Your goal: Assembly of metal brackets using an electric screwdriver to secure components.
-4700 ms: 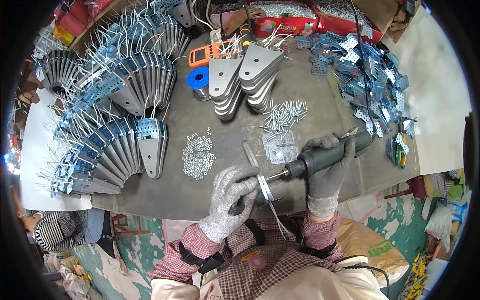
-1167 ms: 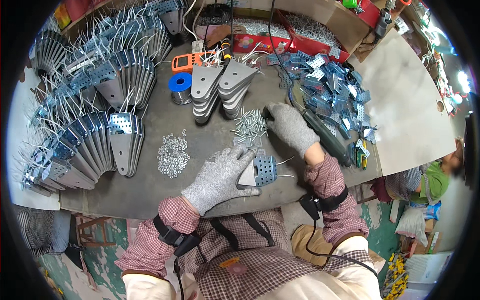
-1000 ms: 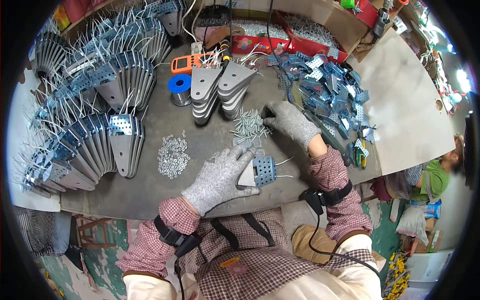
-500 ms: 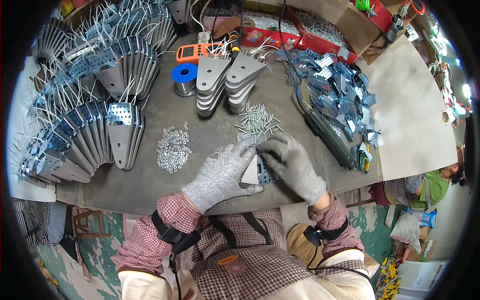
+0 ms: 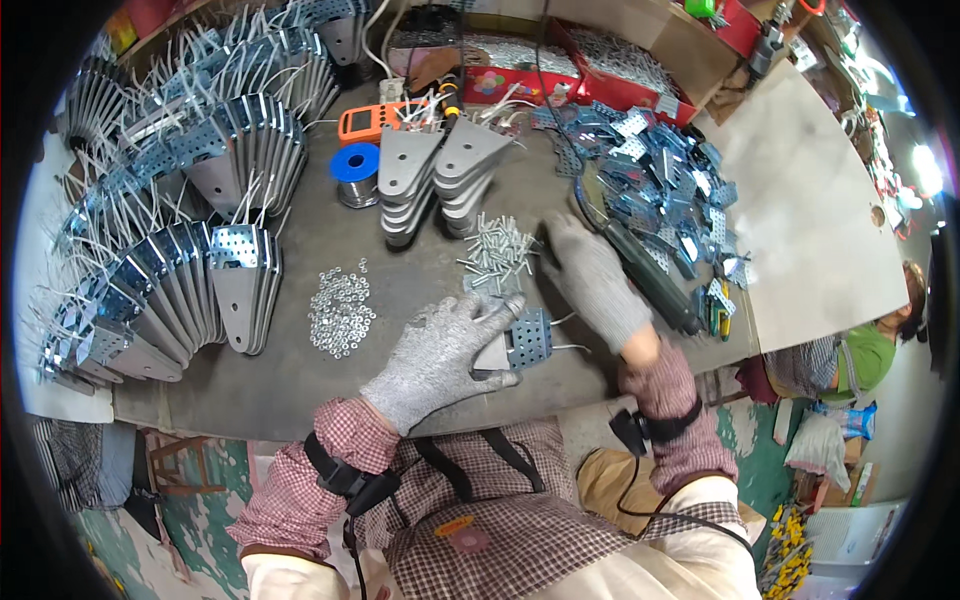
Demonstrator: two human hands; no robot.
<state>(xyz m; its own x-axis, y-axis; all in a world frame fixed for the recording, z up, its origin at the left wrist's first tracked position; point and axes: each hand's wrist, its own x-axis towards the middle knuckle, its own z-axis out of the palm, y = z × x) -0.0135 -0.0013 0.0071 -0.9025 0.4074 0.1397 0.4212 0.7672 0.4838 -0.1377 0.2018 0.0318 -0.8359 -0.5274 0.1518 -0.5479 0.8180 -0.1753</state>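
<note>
My left hand, in a grey knit glove, is closed on the edge of a flat grey plate resting on the table. A blue-silver perforated metal bracket sits at the plate's right end, with thin white wires sticking out to the right. Beside a pile of small metal pins, on its right, is my right hand, gloved too; its fingertips point down and away, so their grip is hidden. A dark corded power screwdriver lies just right of that hand.
Small nuts lie heaped left of the pins. Stacked grey plates, a solder spool and an orange meter stand behind. Wired plate assemblies line the left; loose brackets pile up at the right. Red boxes hold metal parts.
My right hand has left the plate and bracket and moved up and right, beside the pins. The bracket's perforated face and wires now show. My left hand stays on the plate.
</note>
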